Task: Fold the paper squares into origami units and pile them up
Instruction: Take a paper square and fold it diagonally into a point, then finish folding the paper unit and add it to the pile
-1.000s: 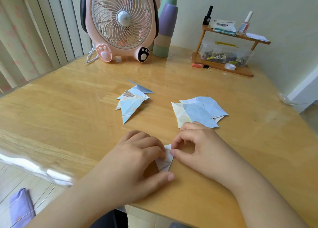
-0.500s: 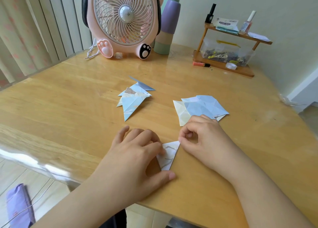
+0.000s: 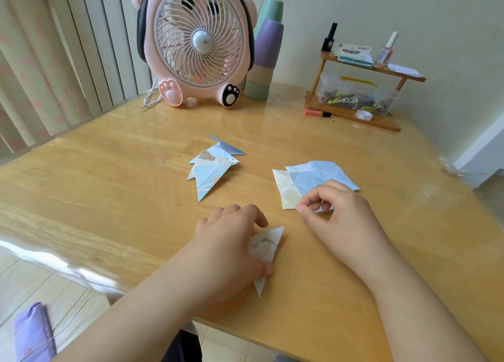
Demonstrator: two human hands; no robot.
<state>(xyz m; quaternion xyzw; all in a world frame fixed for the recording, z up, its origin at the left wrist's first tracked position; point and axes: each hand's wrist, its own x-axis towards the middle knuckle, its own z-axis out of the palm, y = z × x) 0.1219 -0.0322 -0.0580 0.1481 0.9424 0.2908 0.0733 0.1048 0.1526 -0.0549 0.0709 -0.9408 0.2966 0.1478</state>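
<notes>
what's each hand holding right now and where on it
The left hand grips the folded origami unit at its left side. The right hand pinches the near edge of the paper squares.

The left hand [image 3: 229, 241] covers the left part of the folded unit [image 3: 266, 248] — only its two points and a patterned strip show. The right hand [image 3: 338, 217] hides the near edge of the paper squares [image 3: 313, 178]; whether it pinches one cannot be told. Print on the white packet [image 3: 354, 51] is illegible — the fan [image 3: 200, 42] is cut off above.
</notes>
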